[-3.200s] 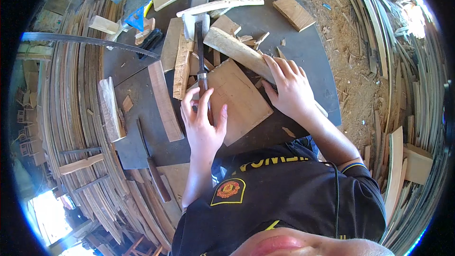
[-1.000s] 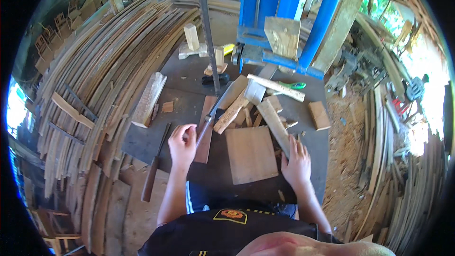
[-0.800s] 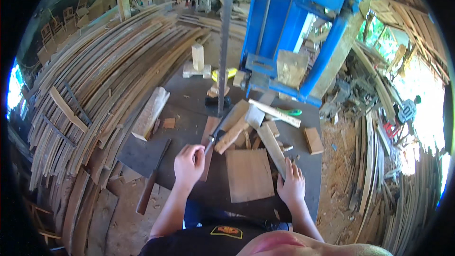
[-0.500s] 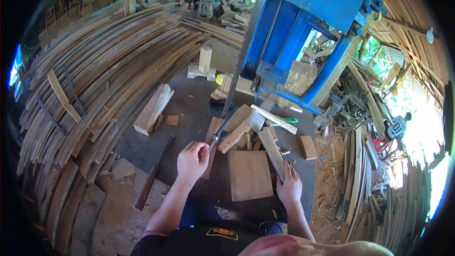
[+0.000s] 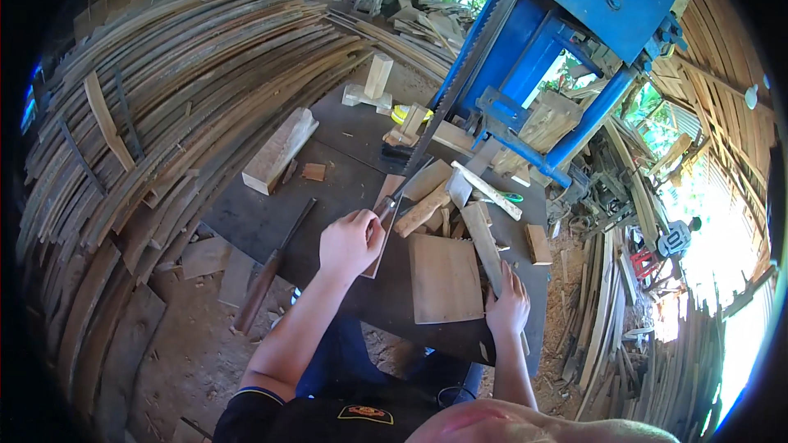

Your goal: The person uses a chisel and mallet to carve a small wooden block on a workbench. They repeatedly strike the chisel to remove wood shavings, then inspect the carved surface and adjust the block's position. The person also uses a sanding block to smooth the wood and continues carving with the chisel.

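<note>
head view: l hand (image 5: 349,244) closed round the handle of a chisel (image 5: 386,207), blade pointing up & right, over a flat plank (image 5: 389,186) on the dark table (image 5: 345,197), nr the lower end of a toothed saw blade (image 5: 444,107). r hand (image 5: 508,305) lies over the nr end of a wood strip (image 5: 480,234), thumb one side, fingers the other; can't tell if gripping or just resting. square board (image 5: 447,279) flat btwn the hands, beside the strip. long tool (image 5: 259,291) w/ brown handle left of l hand, handle sticking out past table edge. thick block (image 5: 279,152) further back on the left, small wood piece (image 5: 314,171) nr it. blue machine (image 5: 591,0) at back.
</note>
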The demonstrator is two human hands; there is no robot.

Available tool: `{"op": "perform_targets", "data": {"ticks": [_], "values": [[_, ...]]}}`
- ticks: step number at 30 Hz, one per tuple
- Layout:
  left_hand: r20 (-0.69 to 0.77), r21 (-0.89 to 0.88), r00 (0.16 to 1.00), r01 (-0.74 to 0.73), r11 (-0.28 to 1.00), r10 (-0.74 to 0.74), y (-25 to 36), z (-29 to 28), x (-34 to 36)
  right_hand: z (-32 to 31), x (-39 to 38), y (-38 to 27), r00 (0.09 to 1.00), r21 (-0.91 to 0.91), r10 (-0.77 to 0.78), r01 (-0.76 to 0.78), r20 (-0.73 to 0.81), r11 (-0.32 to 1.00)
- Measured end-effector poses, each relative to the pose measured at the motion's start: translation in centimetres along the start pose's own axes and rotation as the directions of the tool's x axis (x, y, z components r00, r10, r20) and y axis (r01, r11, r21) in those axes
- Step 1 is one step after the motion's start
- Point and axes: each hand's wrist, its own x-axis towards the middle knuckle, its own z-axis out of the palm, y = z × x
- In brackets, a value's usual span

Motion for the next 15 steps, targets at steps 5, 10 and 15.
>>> {"op": "perform_targets", "data": {"ticks": [5, 10, 15], "values": [[0.004, 0.006, 1.000, -0.009, 1.000, 0.009, -0.5, -0.4, 0.0, 0.1, 0.5, -0.7, 0.999, 0.019, 0.032, -0.032, -0.008, 0.999], [0.043, -0.020, 0.997, -0.059, 0.998, 0.060, 0.1, -0.6, -0.2, 0.4, 0.2, -1.2, 0.990, -0.023, 0.135, -0.136, -0.031, 0.991], [0.042, -0.097, 0.985, -0.162, 0.982, 0.167, 0.6, -0.6, -0.6, 0.9, 0.1, -1.0, 0.990, -0.155, 0.135, -0.141, -0.048, 0.978]]}}
